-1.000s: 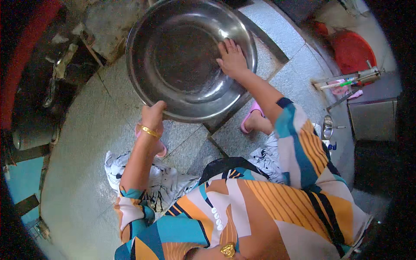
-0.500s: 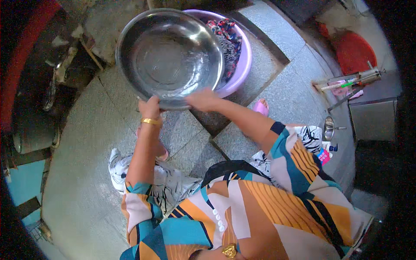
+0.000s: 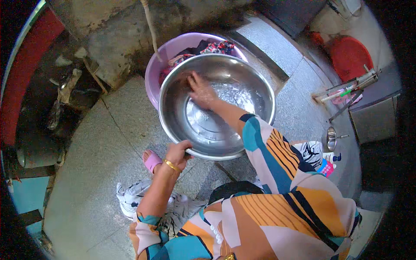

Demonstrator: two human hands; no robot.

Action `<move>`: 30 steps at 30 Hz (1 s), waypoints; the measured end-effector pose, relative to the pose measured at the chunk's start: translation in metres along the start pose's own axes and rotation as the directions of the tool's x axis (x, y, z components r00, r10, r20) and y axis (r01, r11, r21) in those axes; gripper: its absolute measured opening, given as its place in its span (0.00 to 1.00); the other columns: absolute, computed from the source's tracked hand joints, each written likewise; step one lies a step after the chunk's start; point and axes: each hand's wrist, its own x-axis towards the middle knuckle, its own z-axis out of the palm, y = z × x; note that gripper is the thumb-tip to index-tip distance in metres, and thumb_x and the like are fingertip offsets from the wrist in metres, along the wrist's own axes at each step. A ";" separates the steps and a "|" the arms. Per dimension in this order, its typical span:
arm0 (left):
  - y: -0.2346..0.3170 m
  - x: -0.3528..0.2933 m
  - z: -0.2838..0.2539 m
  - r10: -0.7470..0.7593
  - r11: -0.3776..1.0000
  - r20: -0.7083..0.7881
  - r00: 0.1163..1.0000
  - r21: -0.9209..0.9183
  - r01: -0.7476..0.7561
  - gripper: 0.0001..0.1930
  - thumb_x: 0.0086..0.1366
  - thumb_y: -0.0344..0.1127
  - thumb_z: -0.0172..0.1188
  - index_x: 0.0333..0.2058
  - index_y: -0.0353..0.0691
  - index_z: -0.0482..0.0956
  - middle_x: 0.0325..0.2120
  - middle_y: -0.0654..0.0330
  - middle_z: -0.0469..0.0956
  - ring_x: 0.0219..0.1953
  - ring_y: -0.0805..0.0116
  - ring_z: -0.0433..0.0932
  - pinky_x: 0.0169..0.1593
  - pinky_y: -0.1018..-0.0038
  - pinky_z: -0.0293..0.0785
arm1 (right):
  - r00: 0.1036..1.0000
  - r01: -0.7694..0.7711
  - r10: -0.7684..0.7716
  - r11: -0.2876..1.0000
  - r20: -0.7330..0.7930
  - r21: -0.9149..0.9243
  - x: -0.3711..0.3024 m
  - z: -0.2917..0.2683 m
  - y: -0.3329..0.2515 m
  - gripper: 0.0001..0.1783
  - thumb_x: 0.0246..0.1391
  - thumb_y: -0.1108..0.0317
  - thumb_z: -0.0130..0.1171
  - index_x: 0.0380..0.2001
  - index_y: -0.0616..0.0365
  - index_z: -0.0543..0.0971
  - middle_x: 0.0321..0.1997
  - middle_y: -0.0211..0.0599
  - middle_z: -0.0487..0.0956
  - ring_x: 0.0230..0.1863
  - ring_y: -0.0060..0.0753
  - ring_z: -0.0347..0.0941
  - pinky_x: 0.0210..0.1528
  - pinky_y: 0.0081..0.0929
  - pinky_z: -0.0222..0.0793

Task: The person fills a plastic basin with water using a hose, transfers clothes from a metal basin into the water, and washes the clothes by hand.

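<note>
A large steel basin (image 3: 260, 93) is held tilted over the stone floor, with a little water glinting inside. My left hand (image 3: 178, 152), with a gold bangle at the wrist, grips its near rim. My right hand (image 3: 200, 90) reaches inside and presses flat against the basin's far inner wall. Behind the basin sits a purple plastic tub (image 3: 155, 71) filled with dark and patterned clothes (image 3: 212, 47). My foot in a pink sandal (image 3: 152, 161) rests below the basin's near rim.
A thin hose (image 3: 151, 26) hangs down over the purple tub. A raised stone step (image 3: 277, 47) runs at the right. Farther right are a red stool (image 3: 349, 56), a rack with toothbrushes (image 3: 346, 89) and a small metal cup (image 3: 331, 138). A muddy drain (image 3: 65, 99) lies at the left.
The basin has come down and toward me, uncovering more of the purple tub. My right hand moved from the near rim to the inside of the basin; my left keeps hold of the rim.
</note>
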 end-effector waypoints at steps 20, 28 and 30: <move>-0.002 -0.006 0.011 -0.144 0.978 0.127 0.981 -0.135 0.161 0.08 0.46 0.23 0.51 0.29 0.31 0.69 0.23 0.57 0.72 0.20 0.68 0.73 0.21 0.74 0.74 | 0.936 0.240 -0.293 0.936 0.196 0.256 -0.012 0.001 -0.002 0.40 0.45 0.58 0.49 0.58 0.62 0.45 0.63 0.51 0.38 0.64 0.46 0.34 0.62 0.38 0.35; -0.011 0.004 -0.013 -0.163 0.960 0.095 0.982 -0.212 0.180 0.09 0.47 0.22 0.50 0.30 0.31 0.68 0.22 0.59 0.71 0.19 0.69 0.72 0.18 0.77 0.74 | 0.949 0.313 -0.292 0.917 0.119 -0.249 0.007 -0.005 0.014 0.34 0.43 0.61 0.52 0.56 0.50 0.56 0.62 0.37 0.47 0.63 0.40 0.42 0.60 0.48 0.36; -0.005 0.005 -0.012 -0.180 0.957 0.081 0.980 -0.216 0.194 0.08 0.47 0.22 0.50 0.30 0.31 0.68 0.23 0.58 0.71 0.20 0.68 0.73 0.18 0.77 0.74 | 0.965 0.260 -0.227 0.898 0.130 -0.357 0.006 -0.028 0.064 0.28 0.43 0.66 0.46 0.53 0.43 0.60 0.62 0.31 0.49 0.62 0.37 0.43 0.58 0.50 0.40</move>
